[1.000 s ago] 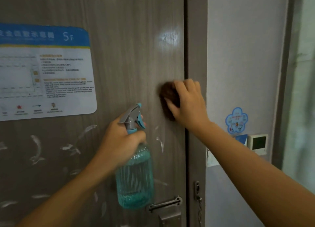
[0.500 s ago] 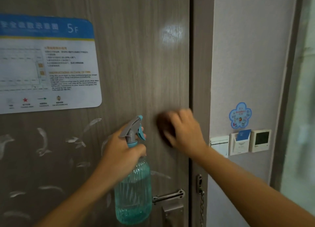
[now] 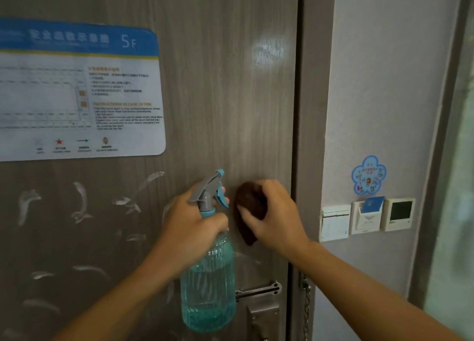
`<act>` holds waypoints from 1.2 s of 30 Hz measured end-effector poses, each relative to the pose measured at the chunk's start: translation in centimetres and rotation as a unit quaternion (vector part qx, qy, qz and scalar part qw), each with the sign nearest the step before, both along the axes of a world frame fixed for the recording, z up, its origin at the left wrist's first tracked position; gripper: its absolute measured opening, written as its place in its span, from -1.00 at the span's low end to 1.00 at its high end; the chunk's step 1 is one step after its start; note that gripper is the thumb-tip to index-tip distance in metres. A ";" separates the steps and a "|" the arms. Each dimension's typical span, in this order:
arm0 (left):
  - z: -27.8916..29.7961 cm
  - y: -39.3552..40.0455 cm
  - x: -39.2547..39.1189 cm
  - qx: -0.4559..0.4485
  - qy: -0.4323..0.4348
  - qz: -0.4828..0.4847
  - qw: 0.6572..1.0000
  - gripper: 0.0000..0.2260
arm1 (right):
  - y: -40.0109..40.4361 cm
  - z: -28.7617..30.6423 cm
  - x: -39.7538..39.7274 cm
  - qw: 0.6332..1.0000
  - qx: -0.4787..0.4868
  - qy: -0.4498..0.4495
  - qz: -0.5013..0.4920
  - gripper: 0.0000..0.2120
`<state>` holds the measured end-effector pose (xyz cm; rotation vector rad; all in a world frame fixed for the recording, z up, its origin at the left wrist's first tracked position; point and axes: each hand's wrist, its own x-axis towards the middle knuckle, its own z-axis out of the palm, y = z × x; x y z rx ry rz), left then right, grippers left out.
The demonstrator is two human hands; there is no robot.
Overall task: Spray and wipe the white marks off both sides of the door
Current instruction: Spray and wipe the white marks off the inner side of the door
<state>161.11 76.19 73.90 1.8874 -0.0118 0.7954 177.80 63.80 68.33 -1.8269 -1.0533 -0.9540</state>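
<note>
Gripping the neck of the teal ribbed clear-plastic spray bottle (image 3: 208, 281) w/ our left hand (image 3: 191, 228), fingers curled round just under the grey-and-blue trigger head (image 3: 209, 189); bottle hangs upright in front of the grey wood-grain door (image 3: 218, 97), partly filled w/ blue-green liquid. Our right hand (image 3: 275, 217) clutches a dark brown wadded cloth (image 3: 250, 210) and presses it flat against the door, near the door's right edge and just right of the trigger head; hands sit close side by side, whether they touch we can't tell

White smeared marks (image 3: 82, 202) still scattered over the door's lower left, below the blue-and-white laminated evacuation notice (image 3: 77, 92) marked 5F; more streaks lower down by our left forearm. A pale hazy patch (image 3: 268, 51) shows high up near the door's right edge, above the cloth. One faint streak sits just below the cloth, beside the bottle's shoulder

Below our right wrist: metal slide latch (image 3: 257, 290) and, under it, a steel handle plate (image 3: 261, 315); a door chain (image 3: 306, 310) hangs on the frame. On the pale wall right of the frame: blue flower-shaped sticker (image 3: 368, 175), and under it a row of white switch plate (image 3: 334, 222), card holder w/ a blue card (image 3: 366, 216), small thermostat panel (image 3: 398, 213)
</note>
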 end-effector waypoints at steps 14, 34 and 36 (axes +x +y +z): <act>-1.8 -0.3 1.3 -0.033 -0.043 -0.045 0.998 -0.69 | -0.7 3.8 -5.0 0.920 0.135 0.280 0.239 -0.69; -1.7 1.0 1.6 -0.029 -0.049 -0.018 0.998 -0.54 | -3.1 6.0 -0.8 0.990 0.136 0.024 -0.003 -0.43; -1.2 1.6 1.3 -0.022 -0.043 -0.008 0.999 -0.52 | -2.8 8.0 0.4 0.991 0.094 -0.046 -0.089 -0.39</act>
